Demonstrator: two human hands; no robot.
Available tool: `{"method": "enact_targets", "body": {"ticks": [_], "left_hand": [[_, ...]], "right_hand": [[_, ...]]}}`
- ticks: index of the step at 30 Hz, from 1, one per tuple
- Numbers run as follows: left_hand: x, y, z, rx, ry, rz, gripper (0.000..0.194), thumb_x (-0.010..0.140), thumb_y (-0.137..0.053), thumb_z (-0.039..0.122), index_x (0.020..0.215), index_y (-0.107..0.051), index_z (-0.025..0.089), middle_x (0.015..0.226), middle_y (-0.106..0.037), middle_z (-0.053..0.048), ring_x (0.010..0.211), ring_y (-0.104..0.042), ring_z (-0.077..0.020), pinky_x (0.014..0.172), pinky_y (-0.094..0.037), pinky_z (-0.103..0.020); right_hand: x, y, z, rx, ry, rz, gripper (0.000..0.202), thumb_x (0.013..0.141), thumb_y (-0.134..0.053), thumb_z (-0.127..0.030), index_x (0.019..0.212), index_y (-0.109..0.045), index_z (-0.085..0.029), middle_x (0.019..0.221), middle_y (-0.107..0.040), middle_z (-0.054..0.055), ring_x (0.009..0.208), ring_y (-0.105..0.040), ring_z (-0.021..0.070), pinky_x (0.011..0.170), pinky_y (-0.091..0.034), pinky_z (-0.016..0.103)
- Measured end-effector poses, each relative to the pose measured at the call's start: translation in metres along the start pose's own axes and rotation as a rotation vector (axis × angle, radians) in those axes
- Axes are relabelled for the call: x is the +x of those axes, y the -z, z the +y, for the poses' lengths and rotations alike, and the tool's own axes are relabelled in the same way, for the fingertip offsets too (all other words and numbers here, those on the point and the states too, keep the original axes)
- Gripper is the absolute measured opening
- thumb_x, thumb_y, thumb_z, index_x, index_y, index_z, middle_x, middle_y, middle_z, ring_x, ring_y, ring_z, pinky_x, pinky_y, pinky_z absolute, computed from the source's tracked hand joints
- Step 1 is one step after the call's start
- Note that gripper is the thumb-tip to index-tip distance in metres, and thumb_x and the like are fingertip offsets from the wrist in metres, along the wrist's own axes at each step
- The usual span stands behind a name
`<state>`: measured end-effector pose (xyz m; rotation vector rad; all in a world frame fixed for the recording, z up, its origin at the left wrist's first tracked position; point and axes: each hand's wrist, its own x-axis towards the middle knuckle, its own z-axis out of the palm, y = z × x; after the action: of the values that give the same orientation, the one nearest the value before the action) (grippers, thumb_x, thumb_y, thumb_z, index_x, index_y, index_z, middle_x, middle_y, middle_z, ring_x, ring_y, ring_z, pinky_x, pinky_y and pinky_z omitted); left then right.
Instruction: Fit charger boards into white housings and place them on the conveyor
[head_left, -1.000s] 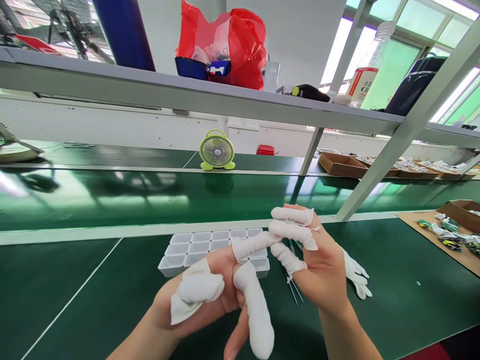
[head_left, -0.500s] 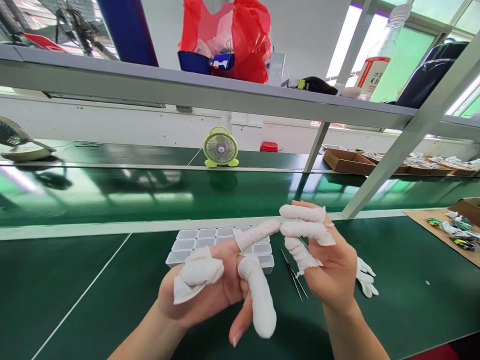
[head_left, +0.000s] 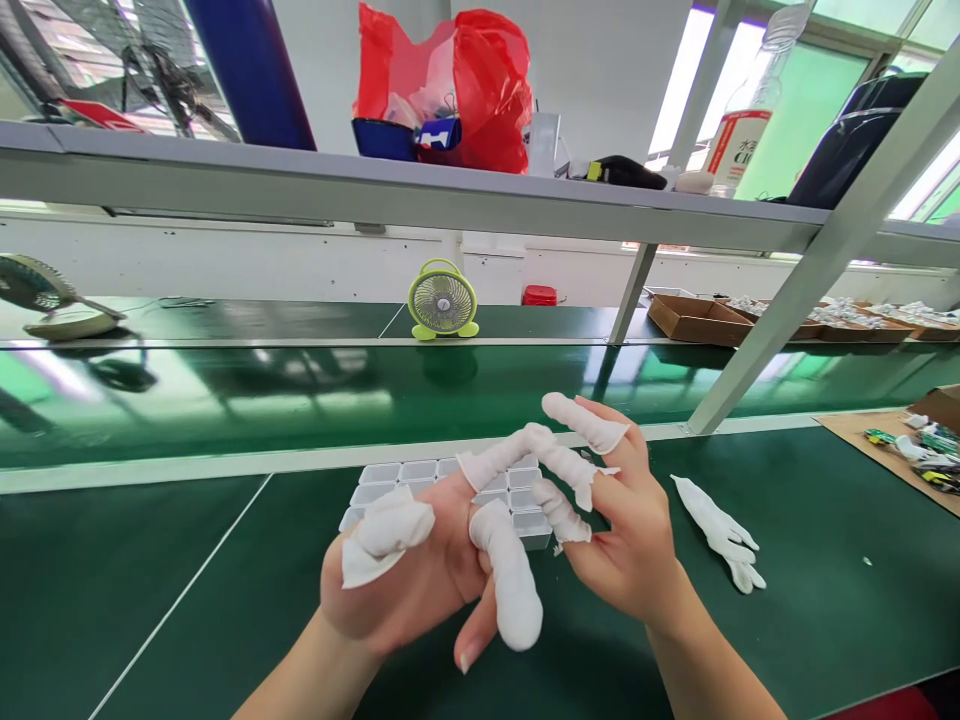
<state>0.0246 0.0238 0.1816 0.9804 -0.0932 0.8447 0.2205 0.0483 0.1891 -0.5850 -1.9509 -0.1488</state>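
My left hand (head_left: 424,570) is palm up with its fingers apart. White finger cots cover its thumb, index finger and another finger, and one finger shows bare. My right hand (head_left: 626,510) also wears white cots on its thumb and two fingers. Its fingertips meet the tip of the finger cot (head_left: 491,462) on my left index finger, with one right finger raised apart. Behind both hands a clear plastic compartment box (head_left: 379,472) stands on the green bench, partly covered by them. A white glove (head_left: 720,535) lies to the right of my right hand.
A small green fan (head_left: 443,303) stands beyond the bench. Above runs a grey shelf (head_left: 420,195) with a red bag (head_left: 487,90) and a bottle (head_left: 750,120). A slanted post (head_left: 787,300) rises at right, near cardboard trays (head_left: 697,320) and a board of small parts (head_left: 862,425).
My right hand has shifted left and down against my left index fingertip, its upper finger lifting away. The tweezers on the bench are now mostly hidden, and more of the glove shows.
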Motion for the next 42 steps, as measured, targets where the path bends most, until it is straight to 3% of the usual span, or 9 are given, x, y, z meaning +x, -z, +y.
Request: {"method": "enact_targets", "body": {"ticks": [13, 18, 22, 26, 32, 38, 42], "left_hand": [[0.001, -0.004, 0.002, 0.028, -0.049, 0.053, 0.088, 0.093, -0.049, 0.044, 0.159, -0.003, 0.011, 0.089, -0.075, -0.008, 0.05, -0.052, -0.0131, 0.059, -0.038, -0.029], [0.005, -0.006, 0.0, 0.038, -0.035, 0.048, 0.089, 0.092, -0.054, 0.045, 0.16, -0.003, 0.017, 0.097, -0.076, -0.009, 0.052, -0.054, -0.0121, 0.059, -0.039, -0.026], [0.008, -0.005, -0.001, 0.038, -0.033, 0.056, 0.088, 0.092, -0.056, 0.045, 0.159, -0.006, 0.018, 0.091, -0.075, -0.007, 0.055, -0.055, -0.0124, 0.067, -0.044, -0.027], [0.007, -0.004, -0.001, 0.031, -0.033, 0.082, 0.086, 0.091, -0.055, 0.044, 0.159, -0.009, 0.016, 0.093, -0.075, -0.008, 0.055, -0.056, -0.012, 0.069, -0.044, -0.028], [0.004, -0.004, 0.001, 0.048, -0.017, 0.065, 0.086, 0.093, -0.053, 0.045, 0.159, -0.007, 0.016, 0.097, -0.075, -0.009, 0.055, -0.057, -0.0121, 0.05, -0.031, -0.024], [0.007, -0.004, 0.001, 0.067, -0.032, 0.107, 0.086, 0.09, -0.057, 0.046, 0.157, -0.013, 0.015, 0.092, -0.075, -0.007, 0.053, -0.055, -0.0118, 0.062, -0.04, -0.027], [0.005, -0.004, 0.003, 0.053, -0.018, 0.094, 0.087, 0.092, -0.054, 0.046, 0.159, -0.008, 0.015, 0.092, -0.075, -0.008, 0.055, -0.056, -0.0122, 0.057, -0.036, -0.025]], "right_hand": [[-0.002, -0.008, 0.001, -0.078, -0.007, 0.008, 0.054, 0.087, -0.055, -0.005, 0.138, -0.058, -0.023, 0.143, -0.056, 0.016, 0.13, -0.052, 0.033, 0.098, -0.054, 0.054], [-0.008, -0.015, 0.0, -0.17, 0.024, -0.004, 0.035, 0.082, -0.057, -0.001, 0.111, -0.068, -0.015, 0.149, -0.048, 0.022, 0.136, -0.044, 0.0377, 0.1, -0.05, 0.058], [-0.011, -0.019, -0.005, -0.159, 0.069, -0.055, 0.014, 0.079, -0.063, -0.004, 0.085, -0.065, -0.017, 0.151, -0.045, 0.022, 0.14, -0.04, 0.0396, 0.103, -0.05, 0.057], [-0.011, -0.017, -0.003, -0.178, 0.077, -0.083, 0.014, 0.08, -0.065, -0.009, 0.091, -0.066, -0.018, 0.154, -0.042, 0.02, 0.143, -0.037, 0.04, 0.103, -0.049, 0.058], [-0.009, -0.013, 0.005, -0.24, 0.02, -0.004, 0.031, 0.082, -0.056, -0.004, 0.108, -0.068, -0.018, 0.155, -0.044, 0.019, 0.142, -0.039, 0.0393, 0.104, -0.046, 0.063], [-0.013, -0.021, -0.007, -0.152, 0.111, -0.074, 0.018, 0.079, -0.068, -0.013, 0.096, -0.07, -0.021, 0.151, -0.049, 0.016, 0.142, -0.04, 0.0384, 0.108, -0.047, 0.058], [-0.011, -0.018, -0.002, -0.176, 0.057, -0.064, 0.018, 0.08, -0.066, -0.009, 0.094, -0.07, -0.019, 0.156, -0.041, 0.017, 0.144, -0.036, 0.0391, 0.107, -0.046, 0.058]]}}
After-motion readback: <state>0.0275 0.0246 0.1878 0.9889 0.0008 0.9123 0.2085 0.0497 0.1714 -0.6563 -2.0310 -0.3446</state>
